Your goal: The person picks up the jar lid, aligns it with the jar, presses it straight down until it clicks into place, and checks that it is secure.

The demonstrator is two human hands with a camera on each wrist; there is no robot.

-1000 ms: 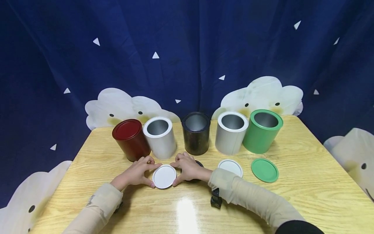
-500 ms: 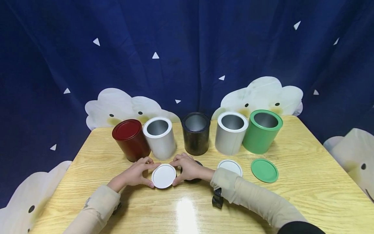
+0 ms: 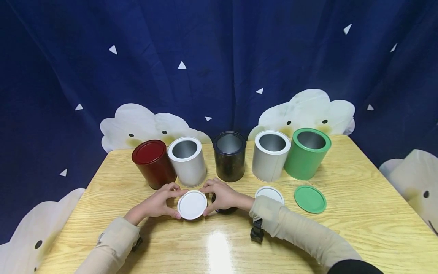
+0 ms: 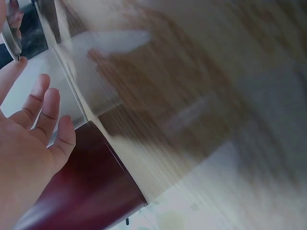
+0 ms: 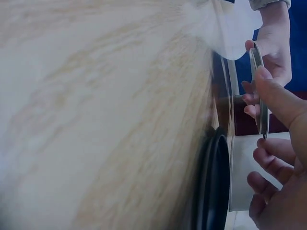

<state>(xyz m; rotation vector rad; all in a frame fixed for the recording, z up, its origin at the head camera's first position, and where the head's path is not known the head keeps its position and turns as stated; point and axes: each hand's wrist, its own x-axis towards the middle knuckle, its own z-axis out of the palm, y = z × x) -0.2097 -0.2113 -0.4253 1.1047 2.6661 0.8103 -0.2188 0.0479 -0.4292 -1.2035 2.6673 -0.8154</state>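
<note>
Held white lid (image 3: 192, 205) raised slightly | black lid (image 3: 226, 211) mostly behind right hand (image 3: 221, 196)

White lid (image 3: 192, 205), off the desk (image 3: 167, 247), gripped from both sides!
Round, raised-rimmed, nearly level, its edge pinched by left-hand fingers (image 3: 175, 215) and right-hand fingers (image 3: 208, 210), here in front of the leftmost open can (image 3: 191, 170).

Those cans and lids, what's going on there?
A person's left hand and right hand hold a white lid by its edge above the table. The red can is closed; the two white cans, black can and green can stand open. A second white lid, black lid and green lid lie on the table.
</note>
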